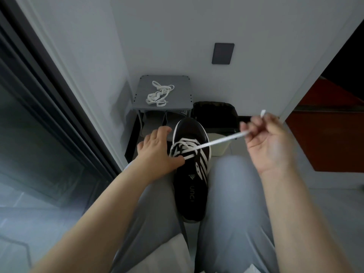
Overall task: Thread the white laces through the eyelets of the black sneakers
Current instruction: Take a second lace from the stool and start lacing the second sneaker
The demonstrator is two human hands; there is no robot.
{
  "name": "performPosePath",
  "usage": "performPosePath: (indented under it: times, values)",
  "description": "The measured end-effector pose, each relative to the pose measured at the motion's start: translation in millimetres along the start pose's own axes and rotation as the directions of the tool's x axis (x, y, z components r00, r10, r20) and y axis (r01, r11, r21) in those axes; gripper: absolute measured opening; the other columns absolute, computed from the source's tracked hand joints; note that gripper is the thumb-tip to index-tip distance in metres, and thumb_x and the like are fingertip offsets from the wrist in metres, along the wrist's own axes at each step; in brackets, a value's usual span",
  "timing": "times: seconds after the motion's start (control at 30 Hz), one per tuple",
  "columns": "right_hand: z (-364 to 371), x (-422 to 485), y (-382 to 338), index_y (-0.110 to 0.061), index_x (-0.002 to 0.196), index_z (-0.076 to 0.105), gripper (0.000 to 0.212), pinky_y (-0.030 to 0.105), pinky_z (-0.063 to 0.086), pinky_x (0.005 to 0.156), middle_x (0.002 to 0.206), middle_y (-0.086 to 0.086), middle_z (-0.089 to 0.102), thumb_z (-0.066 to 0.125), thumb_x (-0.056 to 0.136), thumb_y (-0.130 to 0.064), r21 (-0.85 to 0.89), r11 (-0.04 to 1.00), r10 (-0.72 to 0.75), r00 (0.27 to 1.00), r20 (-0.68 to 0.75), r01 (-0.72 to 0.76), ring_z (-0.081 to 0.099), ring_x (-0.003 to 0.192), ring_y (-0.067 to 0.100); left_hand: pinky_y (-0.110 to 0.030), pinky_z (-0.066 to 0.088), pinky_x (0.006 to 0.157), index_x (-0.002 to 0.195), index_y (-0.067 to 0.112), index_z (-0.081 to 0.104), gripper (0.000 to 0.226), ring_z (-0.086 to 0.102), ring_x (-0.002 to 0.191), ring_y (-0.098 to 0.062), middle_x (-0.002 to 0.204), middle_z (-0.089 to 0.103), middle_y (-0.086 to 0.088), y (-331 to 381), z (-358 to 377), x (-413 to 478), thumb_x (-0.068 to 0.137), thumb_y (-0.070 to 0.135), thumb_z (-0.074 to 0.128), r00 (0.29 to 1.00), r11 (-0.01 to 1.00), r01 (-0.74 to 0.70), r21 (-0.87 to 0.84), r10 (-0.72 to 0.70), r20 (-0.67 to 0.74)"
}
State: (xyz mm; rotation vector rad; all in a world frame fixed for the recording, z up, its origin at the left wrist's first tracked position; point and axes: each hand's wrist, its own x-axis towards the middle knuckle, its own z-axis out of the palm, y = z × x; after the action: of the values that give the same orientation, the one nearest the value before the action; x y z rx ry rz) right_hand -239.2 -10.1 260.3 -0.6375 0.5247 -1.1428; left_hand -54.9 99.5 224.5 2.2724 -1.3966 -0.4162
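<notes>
One sneaker gripped by left hand, lace pinched in right hand

The black, white-striped sneaker lies between the thighs, toe away. Its white lace crosses the front eyelets, one end taut rightward. A second lace lies tangled on a stool.

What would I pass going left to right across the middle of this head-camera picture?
From the left: glass door → left hand → black sneaker → taut white lace → right hand → red panel.
</notes>
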Motion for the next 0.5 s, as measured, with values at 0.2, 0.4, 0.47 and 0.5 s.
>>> performPosePath:
  times: [0.2,0.4,0.47,0.5]
  values:
    - [11.0,-7.6,44.0,-0.030,0.087,0.059,0.007,0.027,0.040,0.061,0.066,-0.009,0.053,0.061,0.086,-0.037,-0.888,-0.139,0.122,0.898,0.423,0.438,0.057,0.070,0.011,-0.033,0.027,0.105,0.132,0.021,0.030,0.068,0.048,0.117,-0.013,0.119,0.048,0.010,1.2,6.9,1.1,0.077,0.038,0.065,0.999,0.996,-0.030,-0.082,0.032,0.029]
    - [13.6,-4.7,62.4,-0.023,0.094,0.070,0.016,0.026,0.033,0.063,0.088,-0.009,0.046,0.062,0.088,-0.036,-0.831,-0.277,0.191,0.876,0.444,0.482,0.054,0.083,0.012,-0.030,0.031,0.097,0.130,0.021,0.039,0.065,0.048,0.113,-0.017,0.114,0.052,0.010,-1.7,12.5,-3.8,0.075,0.046,0.063,0.993,0.997,-0.083,-0.006,0.082,-0.089]
    - [13.1,-2.3,60.6,-0.019,0.081,0.068,0.008,0.016,0.036,0.065,0.086,-0.011,0.048,0.065,0.086,-0.025,-0.886,0.018,0.031,0.886,0.463,0.463,0.053,0.077,0.000,-0.027,0.028,0.096,0.129,0.023,0.040,0.065,0.044,0.114,-0.016,0.113,0.050,0.012,-3.2,11.4,-5.8,0.073,0.050,0.060,0.989,0.995,-0.101,-0.002,0.100,-0.112]
    - [14.5,-2.4,57.3,-0.020,0.077,0.064,0.010,0.012,0.039,0.070,0.087,-0.013,0.053,0.064,0.087,-0.020,-0.875,0.227,-0.059,0.903,0.426,0.427,0.055,0.079,-0.005,-0.027,0.027,0.098,0.129,0.023,0.040,0.065,0.042,0.116,-0.016,0.116,0.050,0.011,-3.9,10.5,-6.6,0.072,0.050,0.059,0.988,0.994,-0.108,-0.013,0.106,-0.117]
